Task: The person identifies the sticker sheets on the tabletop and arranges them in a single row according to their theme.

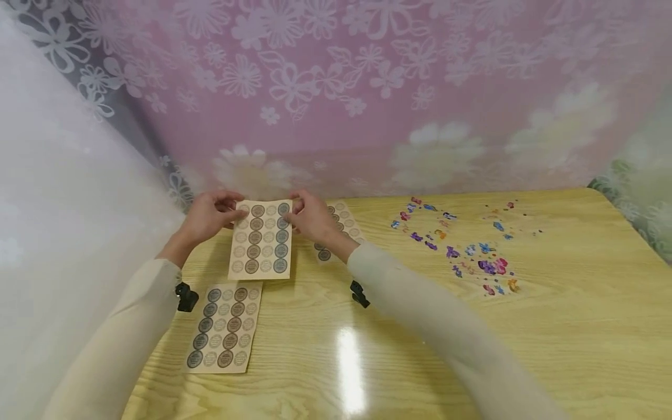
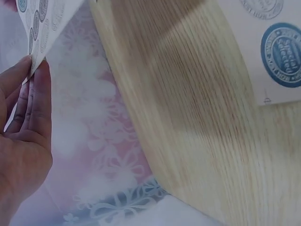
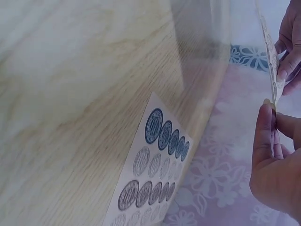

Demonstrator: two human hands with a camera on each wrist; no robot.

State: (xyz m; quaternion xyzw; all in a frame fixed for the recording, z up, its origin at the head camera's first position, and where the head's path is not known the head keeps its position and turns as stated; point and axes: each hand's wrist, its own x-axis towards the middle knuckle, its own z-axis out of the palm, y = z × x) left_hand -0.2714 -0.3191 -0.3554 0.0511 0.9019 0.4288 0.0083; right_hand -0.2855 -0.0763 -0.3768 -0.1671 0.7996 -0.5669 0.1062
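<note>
Sleeves (image 1: 430, 315); hands hide held sticker sheet's (image 1: 261, 239) corners.

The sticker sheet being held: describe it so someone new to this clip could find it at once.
On the wooden table, look to the far left edge by the pink floral backdrop. There the left hand and right hand pinch the top corners of the held sheet. Unlike the flat sheet nearer the person and the sheet behind the right hand, it is lifted.
</note>
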